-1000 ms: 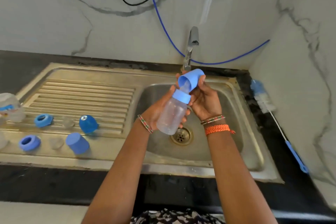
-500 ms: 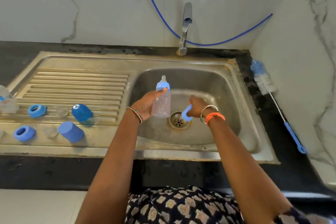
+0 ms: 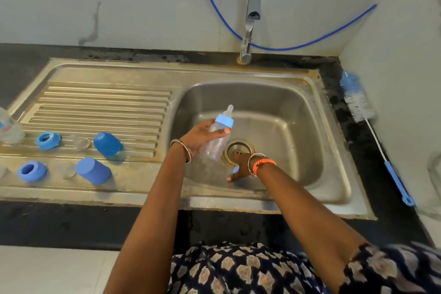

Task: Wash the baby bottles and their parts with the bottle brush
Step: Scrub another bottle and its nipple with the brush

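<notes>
1. The left hand (image 3: 200,135) grips the clear baby bottle (image 3: 218,141) around its body, thumb curled across the front just under the blue collar (image 3: 224,121). The bottle is tilted, teat (image 3: 228,110) pointing up and away, above the sink basin (image 3: 298,126) just left of the drain (image 3: 238,150). Half a second ago it was held in much the same place; a second ago it was up under the tap (image 3: 250,24) between both hands.
2. The right hand (image 3: 239,169) is now lower, reaching down to the basin floor on the near side of the drain. A bit of the blue cap (image 3: 236,169) shows at its fingers, and whether the hand is grasping the cap or has released it cannot be told. Half a second ago the cap was plainly held beside the drain; a second ago it was up at the bottle's top.
3. The bottle brush (image 3: 358,105) lies on the dark desk (image 3: 353,141) right of the sink, bristles away, handle toward the person, as before.
4. On the drainboard (image 3: 107,100) the loose parts have not moved: two blue rings (image 3: 47,141), two blue caps (image 3: 107,144), clear teats between them, and another clear bottle (image 3: 9,126) at the left edge.
</notes>
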`<state>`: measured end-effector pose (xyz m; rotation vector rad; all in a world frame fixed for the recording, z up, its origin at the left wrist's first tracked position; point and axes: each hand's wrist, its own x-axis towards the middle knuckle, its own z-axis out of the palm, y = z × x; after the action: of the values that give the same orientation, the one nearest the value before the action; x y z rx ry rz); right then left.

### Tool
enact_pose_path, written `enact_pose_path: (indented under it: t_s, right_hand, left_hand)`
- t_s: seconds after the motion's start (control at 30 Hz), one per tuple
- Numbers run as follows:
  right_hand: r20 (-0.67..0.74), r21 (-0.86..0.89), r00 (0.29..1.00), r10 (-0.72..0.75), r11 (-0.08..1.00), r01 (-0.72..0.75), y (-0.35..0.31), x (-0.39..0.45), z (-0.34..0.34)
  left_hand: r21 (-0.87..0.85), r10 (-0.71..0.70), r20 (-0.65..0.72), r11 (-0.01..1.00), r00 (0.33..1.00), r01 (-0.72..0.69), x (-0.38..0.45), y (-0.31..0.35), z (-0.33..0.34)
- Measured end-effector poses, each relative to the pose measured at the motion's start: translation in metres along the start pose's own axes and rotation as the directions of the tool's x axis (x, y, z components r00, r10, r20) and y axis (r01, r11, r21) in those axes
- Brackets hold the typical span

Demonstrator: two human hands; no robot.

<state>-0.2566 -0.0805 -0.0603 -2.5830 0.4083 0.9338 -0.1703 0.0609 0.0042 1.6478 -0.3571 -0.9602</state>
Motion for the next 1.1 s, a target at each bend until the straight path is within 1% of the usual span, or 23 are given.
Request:
enact_pose_path:
  t_s: [0.03,0.07,0.1,0.13,0.17,0.2,0.23,0.3,0.37,0.43,0.5,0.57,0.63,0.7,0.8,0.87,0.9,0.93,0.97,1.0,1.03,1.07,1.1]
  right_hand:
    - [-0.084,0.119,0.996,0.001,0.993,0.009,-0.003,-0.003,-0.014]
    - [-0.189,0.322,0.981,0.036,0.946,0.027,-0.006,-0.008,-0.030]
    - [-0.294,0.568,0.951,0.097,0.818,0.092,-0.009,-0.016,-0.048]
    - [-0.361,0.747,0.921,0.145,0.636,0.193,-0.012,-0.029,-0.066]
    - [-0.387,0.844,0.909,0.156,0.456,0.282,-0.013,-0.043,-0.083]
    - [-0.408,0.874,0.901,0.148,0.347,0.340,-0.016,-0.056,-0.098]
    - [-0.417,0.879,0.899,0.134,0.310,0.362,-0.021,-0.066,-0.110]
    - [-0.431,0.851,0.884,0.178,0.405,0.334,-0.033,-0.082,-0.123]
    - [-0.433,0.856,0.859,0.273,0.424,0.296,-0.044,-0.088,-0.130]
    - [-0.504,0.828,0.786,0.358,0.458,0.323,-0.052,-0.097,-0.140]
    - [-0.595,0.757,0.718,0.362,0.552,0.349,-0.055,-0.109,-0.158]
    - [-0.650,0.673,0.697,0.302,0.656,0.343,-0.057,-0.122,-0.174]
    - [-0.693,0.617,0.673,0.258,0.696,0.368,-0.057,-0.128,-0.181]
    - [-0.720,0.619,0.640,0.269,0.666,0.416,-0.057,-0.130,-0.179]
    - [-0.719,0.655,0.620,0.314,0.606,0.453,-0.057,-0.127,-0.170]
    - [-0.741,0.626,0.610,0.280,0.617,0.477,-0.054,-0.123,-0.163]
    - [-0.755,0.612,0.609,0.243,0.594,0.522,-0.052,-0.122,-0.160]
    - [-0.770,0.604,0.610,0.185,0.521,0.604,-0.050,-0.124,-0.156]
    - [-0.793,0.583,0.599,0.110,0.424,0.693,-0.048,-0.125,-0.153]
    - [-0.813,0.553,0.581,0.025,0.342,0.759,-0.047,-0.126,-0.150]
    - [-0.820,0.533,0.570,-0.050,0.296,0.793,-0.048,-0.127,-0.148]
    - [-0.818,0.528,0.568,-0.096,0.270,0.806,-0.049,-0.128,-0.147]
    - [-0.807,0.542,0.582,-0.101,0.263,0.798,-0.049,-0.127,-0.147]
  left_hand:
    - [0.011,0.035,-0.049,0.999,0.998,-0.035,0.000,0.002,0.000]
    - [0.043,0.081,-0.101,0.996,0.992,-0.077,0.000,0.006,0.000]
    - [0.100,0.139,-0.147,0.987,0.979,-0.125,0.001,0.011,0.001]
    - [0.182,0.203,-0.189,0.969,0.961,-0.169,0.002,0.018,0.002]
    - [0.275,0.261,-0.222,0.941,0.940,-0.196,0.003,0.024,0.003]
    - [0.384,0.318,-0.248,0.899,0.915,-0.209,0.002,0.032,0.006]
    - [0.506,0.380,-0.271,0.838,0.885,-0.205,0.002,0.040,0.008]
    - [0.734,0.545,-0.266,0.649,0.795,-0.199,-0.001,0.054,0.015]
    - [0.856,0.690,-0.206,0.470,0.694,-0.214,-0.005,0.068,0.024]
    - [0.876,0.754,-0.210,0.428,0.622,-0.223,-0.013,0.085,0.035]
    - [0.883,0.789,-0.225,0.413,0.571,-0.223,-0.021,0.103,0.041]
    - [0.888,0.789,-0.191,0.393,0.585,-0.240,-0.030,0.119,0.041]
    - [0.828,0.768,-0.176,0.454,0.616,-0.329,-0.037,0.130,0.036]
    - [0.748,0.738,-0.181,0.532,0.650,-0.397,-0.043,0.136,0.031]
    - [0.676,0.671,-0.172,0.613,0.721,-0.409,-0.051,0.135,0.027]
    - [0.665,0.624,-0.160,0.641,0.764,-0.384,-0.053,0.132,0.026]
    - [0.622,0.580,-0.131,0.680,0.804,-0.389,-0.052,0.131,0.025]
    - [0.485,0.506,-0.067,0.770,0.860,-0.415,-0.052,0.130,0.023]
    - [0.253,0.428,0.046,0.869,0.903,-0.425,-0.053,0.128,0.021]
    - [0.007,0.362,0.167,0.930,0.917,-0.368,-0.053,0.124,0.020]
    - [-0.174,0.328,0.275,0.942,0.904,-0.288,-0.053,0.118,0.019]
    - [-0.274,0.318,0.348,0.934,0.882,-0.229,-0.053,0.114,0.019]
    - [-0.296,0.309,0.371,0.933,0.876,-0.204,-0.051,0.110,0.019]
